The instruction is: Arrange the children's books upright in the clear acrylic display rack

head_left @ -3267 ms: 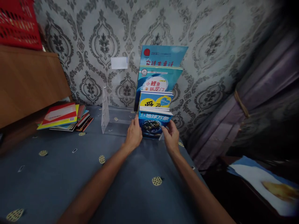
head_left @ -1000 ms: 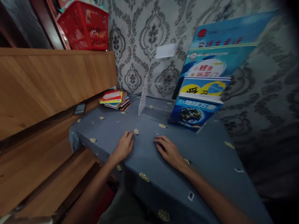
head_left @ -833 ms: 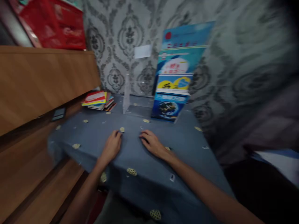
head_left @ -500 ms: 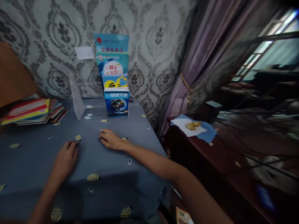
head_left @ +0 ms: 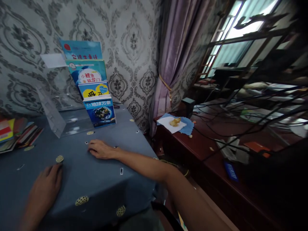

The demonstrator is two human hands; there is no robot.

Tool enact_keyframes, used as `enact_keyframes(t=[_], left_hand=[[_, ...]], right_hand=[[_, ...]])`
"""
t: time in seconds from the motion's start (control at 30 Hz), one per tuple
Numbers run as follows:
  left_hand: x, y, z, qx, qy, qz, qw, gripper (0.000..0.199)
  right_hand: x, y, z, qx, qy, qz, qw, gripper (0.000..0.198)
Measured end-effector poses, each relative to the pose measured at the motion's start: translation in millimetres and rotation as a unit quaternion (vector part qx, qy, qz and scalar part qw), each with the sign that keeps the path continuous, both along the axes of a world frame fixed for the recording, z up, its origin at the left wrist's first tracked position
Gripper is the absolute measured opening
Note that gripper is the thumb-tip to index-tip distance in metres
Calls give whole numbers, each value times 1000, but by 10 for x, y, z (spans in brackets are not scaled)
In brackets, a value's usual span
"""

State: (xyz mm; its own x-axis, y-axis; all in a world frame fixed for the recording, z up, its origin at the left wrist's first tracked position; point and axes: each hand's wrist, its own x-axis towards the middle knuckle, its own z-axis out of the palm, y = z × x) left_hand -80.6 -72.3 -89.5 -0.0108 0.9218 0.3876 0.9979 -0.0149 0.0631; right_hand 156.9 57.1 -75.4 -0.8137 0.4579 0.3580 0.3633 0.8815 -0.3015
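Observation:
My left hand (head_left: pixel 45 184) rests palm down on the blue-grey tablecloth (head_left: pixel 72 173), a little blurred, its fingers loosely bent and nothing visible in it. Farther in, my right hand (head_left: pixel 100 149) also lies on the cloth, fingers relaxed and holding nothing that shows. Just beyond it, a clear acrylic stand (head_left: pixel 54 118) holds books in stepped rows. At its front is a dark blue book with a globe (head_left: pixel 101 112); behind come a yellow and white book (head_left: pixel 93 90), a teal book (head_left: pixel 88 72) and a light blue book (head_left: pixel 81 49).
A pile of books and folders (head_left: pixel 18 136) lies at the table's left. Beyond the right table edge stands a dark red desk (head_left: pixel 199 144) with tangled cables, a blue cloth (head_left: pixel 189 126) and a blue box (head_left: pixel 230 171). A purple curtain (head_left: pixel 166 64) hangs by the patterned wall.
The view has swung right, so the table, books and both hands sit farther left in the picture. More of the dark red desk shows. Both hands stay resting on the cloth.

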Motion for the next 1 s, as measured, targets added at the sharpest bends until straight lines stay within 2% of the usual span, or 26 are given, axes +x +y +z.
enact_keyframes(t=[0.13, 0.3, 0.7, 0.87, 1.0], left_hand=[[-55, 11, -66, -3, 2, -13, 1000, 55], [-110, 2, -144, 31, -13, -26, 999, 52], [61, -79, -25, 57, -116, -15, 991, 34], [34, -105, 76, 26, -155, -20, 987, 31], [-364, 93, 336, -14, -147, -23, 989, 32]], right_hand=[[-9, 12, -14, 8, -11, 0, 1000, 12], [-6, 11, -23, 0, -6, 2, 1000, 14], [8, -8, -104, -41, 89, 2, 995, 16], [-5, 15, -131, -55, 112, 12, 992, 19], [-4, 19, -119, -77, 114, 13, 990, 20]])
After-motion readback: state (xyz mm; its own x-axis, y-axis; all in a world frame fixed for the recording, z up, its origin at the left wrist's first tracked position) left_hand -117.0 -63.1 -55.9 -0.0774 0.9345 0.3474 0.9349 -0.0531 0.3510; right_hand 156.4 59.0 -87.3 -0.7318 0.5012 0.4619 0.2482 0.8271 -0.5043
